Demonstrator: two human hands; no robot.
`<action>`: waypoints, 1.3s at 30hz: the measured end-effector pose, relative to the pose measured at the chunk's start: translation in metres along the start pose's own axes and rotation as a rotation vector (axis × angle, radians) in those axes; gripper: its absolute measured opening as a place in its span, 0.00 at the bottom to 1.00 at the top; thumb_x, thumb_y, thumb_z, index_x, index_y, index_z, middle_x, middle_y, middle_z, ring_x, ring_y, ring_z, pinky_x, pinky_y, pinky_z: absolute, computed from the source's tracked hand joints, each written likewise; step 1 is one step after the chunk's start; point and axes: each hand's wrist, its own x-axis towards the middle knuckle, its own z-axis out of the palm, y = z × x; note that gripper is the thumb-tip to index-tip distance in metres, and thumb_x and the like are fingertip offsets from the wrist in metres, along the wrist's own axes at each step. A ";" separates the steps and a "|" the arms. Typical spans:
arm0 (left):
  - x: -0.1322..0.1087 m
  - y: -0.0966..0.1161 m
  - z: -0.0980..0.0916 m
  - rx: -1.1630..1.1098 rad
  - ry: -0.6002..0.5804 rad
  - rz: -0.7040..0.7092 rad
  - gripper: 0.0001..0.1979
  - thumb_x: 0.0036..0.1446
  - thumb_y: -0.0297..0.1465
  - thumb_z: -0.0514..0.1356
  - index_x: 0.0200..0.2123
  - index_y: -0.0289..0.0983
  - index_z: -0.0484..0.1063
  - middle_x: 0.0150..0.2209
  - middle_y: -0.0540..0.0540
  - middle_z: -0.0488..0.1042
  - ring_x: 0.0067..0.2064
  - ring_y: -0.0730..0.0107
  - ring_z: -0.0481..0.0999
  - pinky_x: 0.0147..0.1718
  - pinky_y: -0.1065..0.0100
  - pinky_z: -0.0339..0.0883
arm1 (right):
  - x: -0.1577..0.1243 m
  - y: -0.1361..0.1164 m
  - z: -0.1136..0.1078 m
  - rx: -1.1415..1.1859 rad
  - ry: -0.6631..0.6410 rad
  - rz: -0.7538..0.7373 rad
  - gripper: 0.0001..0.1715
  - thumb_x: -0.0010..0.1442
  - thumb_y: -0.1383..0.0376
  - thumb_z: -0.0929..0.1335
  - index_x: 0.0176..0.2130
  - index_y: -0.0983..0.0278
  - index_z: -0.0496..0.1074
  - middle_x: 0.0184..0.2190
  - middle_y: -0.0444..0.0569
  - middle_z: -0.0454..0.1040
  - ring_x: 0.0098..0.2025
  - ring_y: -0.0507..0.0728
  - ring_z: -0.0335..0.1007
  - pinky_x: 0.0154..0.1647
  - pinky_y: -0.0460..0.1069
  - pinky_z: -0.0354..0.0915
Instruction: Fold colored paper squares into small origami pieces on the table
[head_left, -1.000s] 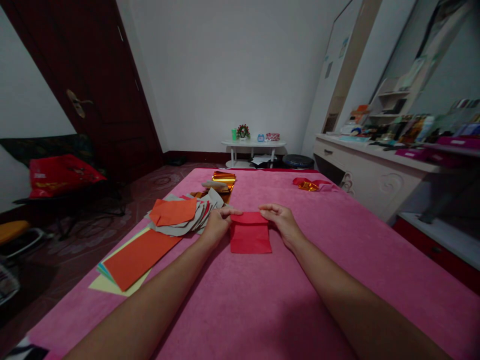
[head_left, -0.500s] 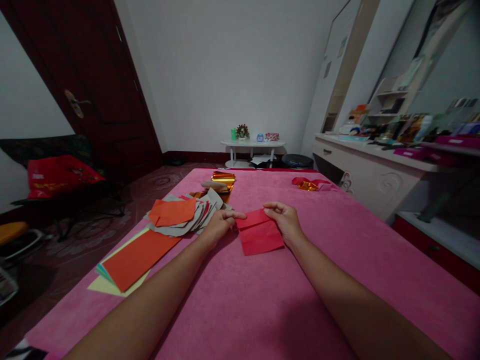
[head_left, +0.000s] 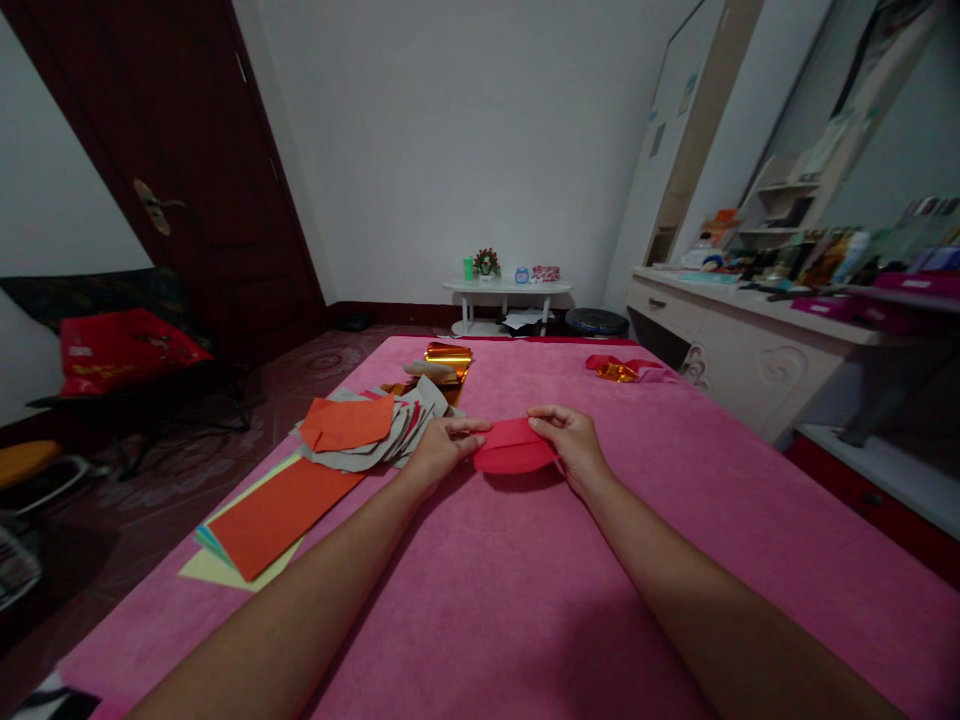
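Note:
A red sheet of paper (head_left: pixel 516 455) with a folded strip along its far edge is held between both hands above the pink cloth (head_left: pixel 480 600). Its near part is lifted and curved, with a shadow under it. My left hand (head_left: pixel 444 448) pinches the left far corner between thumb and fingers. At the right far corner my right hand (head_left: pixel 566 436) grips the paper with thumb and fingertips.
Left of the hands lie grey cut pieces (head_left: pixel 409 420), an orange piece (head_left: pixel 349 424), a stack of coloured sheets (head_left: pixel 281 515) and a gold foil roll (head_left: pixel 448 358). Red and gold scraps (head_left: pixel 619 369) lie far right. A white dresser (head_left: pixel 739 330) stands at the right.
The near part of the red paper has come up off the cloth and bent toward the far side. My left thumb has closed onto the paper's left corner.

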 end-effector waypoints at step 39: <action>0.006 -0.009 -0.004 -0.282 0.100 0.044 0.36 0.36 0.28 0.71 0.53 0.34 0.70 0.37 0.42 0.77 0.32 0.68 0.76 0.33 0.66 0.69 | 0.000 -0.003 -0.005 -0.177 -0.304 -0.223 0.10 0.39 0.74 0.70 0.24 0.61 0.78 0.40 0.47 0.75 0.41 0.56 0.71 0.46 0.51 0.63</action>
